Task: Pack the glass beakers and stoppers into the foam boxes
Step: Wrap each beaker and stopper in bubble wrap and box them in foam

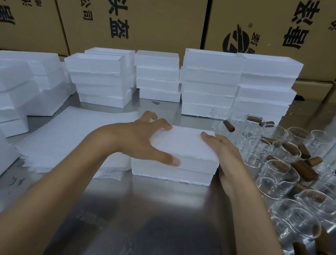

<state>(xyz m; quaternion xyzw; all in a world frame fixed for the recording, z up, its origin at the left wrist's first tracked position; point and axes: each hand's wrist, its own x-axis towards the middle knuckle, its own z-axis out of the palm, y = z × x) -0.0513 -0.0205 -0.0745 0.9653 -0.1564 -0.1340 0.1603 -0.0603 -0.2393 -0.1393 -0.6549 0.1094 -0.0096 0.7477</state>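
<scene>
Closed foam box (181, 150) sits on the steel table (149, 222), held between both hands. Left hand (139, 138) lies spread over the lid's left part, fingers curled over the far left corner, thumb stretched along the near front edge where lid meets base. Right hand (225, 157) presses flat against the box's right end, fingers straight and together, tips reaching the lid's top right edge; thumb not visible. Box is lid on base, seam visible just under the left thumb; contents hidden, cannot tell what is inside. Just left of the left hand, under the wrist, lies a stack of thin white foam sheets (71, 135), touching the box's left side or nearly so. Right of the right hand, a cluster of clear glass beakers (279, 175) stands on the table, some upright, some tipped, with brown stoppers (304, 171) scattered among and inside them; nearest beakers are just beside the right hand's back. More stoppers lie near the right forearm, blurred. Beyond both hands, stacks of white foam boxes (210, 83) line the table's far edge, more stacks far to the left of the left hand. Behind those, cardboard cartons (137, 4) with black printed characters form a wall.
</scene>
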